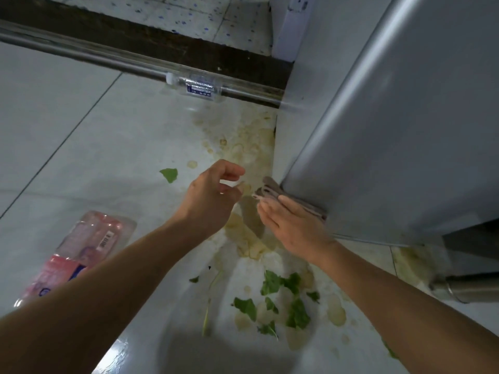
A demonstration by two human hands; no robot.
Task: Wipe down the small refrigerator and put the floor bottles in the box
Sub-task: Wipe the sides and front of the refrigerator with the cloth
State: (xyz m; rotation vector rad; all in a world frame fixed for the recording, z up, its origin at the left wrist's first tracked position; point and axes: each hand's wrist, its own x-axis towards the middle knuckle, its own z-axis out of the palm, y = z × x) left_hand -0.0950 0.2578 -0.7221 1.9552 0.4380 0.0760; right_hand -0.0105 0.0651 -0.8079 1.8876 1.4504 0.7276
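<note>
A view looking down at a pale tiled floor (pixel 81 125), with 2 bare forearms reaching forward from the bottom of the frame. On the right stands the small grey refrigerator (pixel 391 125), its lower corner close to both hands. The right hand (pixel 294 225) lies flat with straight fingers, pressing a folded pinkish-grey cloth (pixel 272 191) against the bottom edge of the refrigerator's side, right at that corner. The left hand (pixel 213 198) hovers just beside the cloth without touching it; its fingers are loosely curled, thumb and forefinger a little apart, and it holds nothing. 3 bottles are on the floor. A clear plastic bottle (pixel 197 86) with a blue and white label lies on its side at the far end, against a metal door rail (pixel 108 59). A pink plastic bottle (pixel 81 252) lies on its side at the lower left, partly hidden by the left forearm. The end of a steel flask (pixel 459 288) shows at the right edge, below the refrigerator. Yellowish dried stains (pixel 251 147) spread across the tiles from the refrigerator's base toward the viewer, and torn green leaf scraps (pixel 283 298) are scattered near the bottom centre, with 1 more scrap (pixel 169 174) left of the left hand.
</note>
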